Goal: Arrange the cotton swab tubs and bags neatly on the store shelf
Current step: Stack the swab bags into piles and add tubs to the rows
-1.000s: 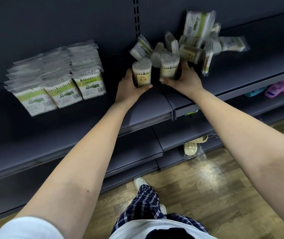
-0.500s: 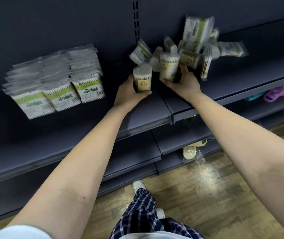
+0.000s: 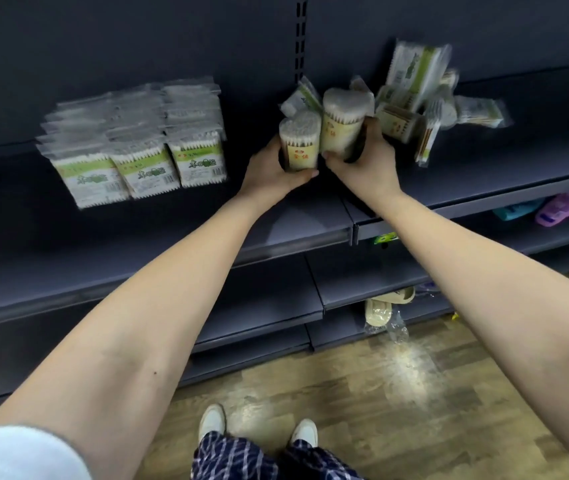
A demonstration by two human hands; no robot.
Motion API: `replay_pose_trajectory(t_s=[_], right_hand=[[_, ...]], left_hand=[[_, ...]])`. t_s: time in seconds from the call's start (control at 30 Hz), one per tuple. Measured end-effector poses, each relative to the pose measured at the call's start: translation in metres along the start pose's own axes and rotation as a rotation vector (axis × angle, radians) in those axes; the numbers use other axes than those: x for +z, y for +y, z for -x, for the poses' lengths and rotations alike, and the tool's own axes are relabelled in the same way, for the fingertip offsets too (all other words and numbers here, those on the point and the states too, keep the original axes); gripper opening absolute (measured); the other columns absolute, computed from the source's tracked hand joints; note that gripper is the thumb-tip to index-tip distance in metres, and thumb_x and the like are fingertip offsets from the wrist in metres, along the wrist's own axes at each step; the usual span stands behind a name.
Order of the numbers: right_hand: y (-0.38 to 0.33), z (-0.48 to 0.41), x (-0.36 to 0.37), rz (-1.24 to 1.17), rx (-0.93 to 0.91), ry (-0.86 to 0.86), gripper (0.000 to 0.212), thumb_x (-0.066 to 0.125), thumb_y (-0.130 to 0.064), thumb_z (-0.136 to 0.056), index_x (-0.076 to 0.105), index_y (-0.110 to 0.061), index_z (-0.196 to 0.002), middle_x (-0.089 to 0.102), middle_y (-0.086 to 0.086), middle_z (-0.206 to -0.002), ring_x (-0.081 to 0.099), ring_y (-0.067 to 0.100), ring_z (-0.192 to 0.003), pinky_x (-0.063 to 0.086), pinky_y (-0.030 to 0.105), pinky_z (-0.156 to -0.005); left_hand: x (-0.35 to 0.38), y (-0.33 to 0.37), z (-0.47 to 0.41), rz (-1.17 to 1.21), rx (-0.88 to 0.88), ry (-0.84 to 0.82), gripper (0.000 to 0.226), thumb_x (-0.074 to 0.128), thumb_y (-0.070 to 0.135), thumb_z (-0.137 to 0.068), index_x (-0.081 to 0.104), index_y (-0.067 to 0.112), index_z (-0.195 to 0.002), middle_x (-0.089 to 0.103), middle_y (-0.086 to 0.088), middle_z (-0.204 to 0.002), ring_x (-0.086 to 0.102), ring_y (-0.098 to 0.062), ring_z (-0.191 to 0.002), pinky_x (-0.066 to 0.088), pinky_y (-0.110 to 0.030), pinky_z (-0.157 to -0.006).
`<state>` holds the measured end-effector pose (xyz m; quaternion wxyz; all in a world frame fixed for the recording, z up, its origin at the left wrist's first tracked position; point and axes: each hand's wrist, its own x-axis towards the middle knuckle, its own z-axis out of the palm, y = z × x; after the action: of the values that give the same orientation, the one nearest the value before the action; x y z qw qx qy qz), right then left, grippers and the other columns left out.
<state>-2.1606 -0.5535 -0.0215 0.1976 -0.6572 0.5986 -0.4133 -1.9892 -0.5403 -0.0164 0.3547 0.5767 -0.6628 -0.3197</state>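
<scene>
Head view: left hand (image 3: 272, 168) and right hand (image 3: 366, 164) each grip a swab tub (image 3: 299, 140), tubs touching.

**Tubs brought together**

The right hand (image 3: 362, 164) has lifted the right tub (image 3: 342, 123) of cotton swabs and drawn it against the left tub (image 3: 299, 140), gripped by the left hand (image 3: 272, 168). The gap between them has closed, and the right tub's top now stands higher.

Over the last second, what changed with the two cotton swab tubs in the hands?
The right hand lifted the right tub and brought it left, close beside the left tub held by the left hand. Nothing was let go. The stacked bags and the loose pile stayed put.
</scene>
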Motion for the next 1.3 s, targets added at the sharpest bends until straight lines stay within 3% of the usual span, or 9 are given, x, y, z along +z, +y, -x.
replay_pose_trajectory(t_s=[0.1,0.23,0.43,0.53,0.63,0.83,1.0,1.2,1.3], right_hand=[[-0.044,-0.002,0.003,-0.031,-0.092,0.021,0.064,0.070,-0.027,-0.078,0.038,-0.004,-0.129,0.057,0.007,-0.122,0.051,0.013,-0.111,0.037,0.014,-0.084],[-0.109,-0.008,0.029,-0.025,-0.157,0.034,0.070,0.066,-0.042,-0.071,0.042,-0.004,-0.126,0.061,0.010,-0.118,0.057,0.024,-0.111,0.047,0.037,-0.093],[-0.219,0.010,0.112,-0.121,-0.305,-0.100,0.067,0.068,-0.032,-0.081,0.037,-0.007,-0.135,0.058,0.005,-0.125,0.056,0.016,-0.110,0.043,0.020,-0.086],[-0.262,0.031,0.166,-0.141,-0.345,-0.197,0.066,0.069,-0.034,-0.081,0.038,-0.008,-0.133,0.061,0.002,-0.119,0.059,0.015,-0.102,0.045,0.022,-0.080],[-0.301,0.056,0.219,-0.129,-0.390,-0.266,0.063,0.073,-0.033,-0.078,0.044,-0.009,-0.129,0.066,0.004,-0.114,0.063,0.017,-0.098,0.043,0.017,-0.073],[-0.369,0.118,0.321,-0.125,-0.400,-0.424,0.057,0.073,-0.033,-0.075,0.048,-0.012,-0.122,0.057,0.006,-0.121,0.059,0.017,-0.105,0.049,0.026,-0.085],[-0.400,0.159,0.386,-0.155,-0.312,-0.479,0.062,0.073,-0.036,-0.073,0.046,-0.014,-0.124,0.052,0.008,-0.126,0.053,0.023,-0.115,0.048,0.040,-0.094],[-0.391,0.178,0.419,-0.032,-0.188,-0.463,0.061,0.067,-0.031,-0.081,0.042,-0.008,-0.131,0.045,0.014,-0.134,0.041,0.028,-0.126,0.039,0.032,-0.096],[-0.380,0.180,0.424,0.063,-0.148,-0.422,0.059,0.065,-0.032,-0.082,0.042,-0.004,-0.129,0.047,0.017,-0.132,0.041,0.031,-0.125,0.039,0.031,-0.094]], left_hand=[[-0.034,0.010,0.016,0.021,0.016,0.054,0.070,0.078,0.029,-0.074,0.044,0.016,-0.134,0.056,0.002,-0.129,0.047,-0.001,-0.109,0.036,-0.009,-0.084],[-0.113,0.005,0.046,0.067,-0.022,0.157,0.062,0.078,0.024,-0.075,0.048,0.016,-0.128,0.059,0.008,-0.115,0.054,-0.003,-0.103,0.042,-0.009,-0.079],[-0.255,-0.037,0.108,-0.050,-0.104,0.329,0.049,0.077,0.027,-0.076,0.051,0.021,-0.117,0.057,0.015,-0.101,0.055,0.001,-0.091,0.041,-0.003,-0.069],[-0.310,-0.071,0.145,-0.103,-0.160,0.409,0.057,0.078,0.033,-0.074,0.051,0.020,-0.122,0.059,0.011,-0.107,0.056,-0.004,-0.098,0.041,-0.015,-0.079],[-0.357,-0.104,0.184,-0.127,-0.208,0.463,0.059,0.077,0.033,-0.075,0.050,0.019,-0.125,0.057,0.010,-0.108,0.054,-0.005,-0.099,0.040,-0.018,-0.081],[-0.437,-0.173,0.261,-0.152,-0.278,0.584,0.057,0.077,0.026,-0.075,0.050,0.013,-0.124,0.056,0.008,-0.107,0.054,-0.006,-0.100,0.038,-0.013,-0.074],[-0.479,-0.224,0.298,-0.239,-0.350,0.570,0.062,0.078,0.032,-0.073,0.049,0.015,-0.126,0.061,0.000,-0.121,0.057,-0.013,-0.109,0.040,-0.020,-0.079],[-0.490,-0.259,0.289,-0.266,-0.356,0.504,0.069,0.080,0.033,-0.070,0.049,0.014,-0.128,0.061,-0.005,-0.125,0.057,-0.021,-0.116,0.046,-0.028,-0.089],[-0.474,-0.268,0.272,-0.284,-0.315,0.414,0.069,0.080,0.033,-0.071,0.048,0.012,-0.129,0.059,-0.006,-0.129,0.053,-0.023,-0.121,0.040,-0.022,-0.085]])
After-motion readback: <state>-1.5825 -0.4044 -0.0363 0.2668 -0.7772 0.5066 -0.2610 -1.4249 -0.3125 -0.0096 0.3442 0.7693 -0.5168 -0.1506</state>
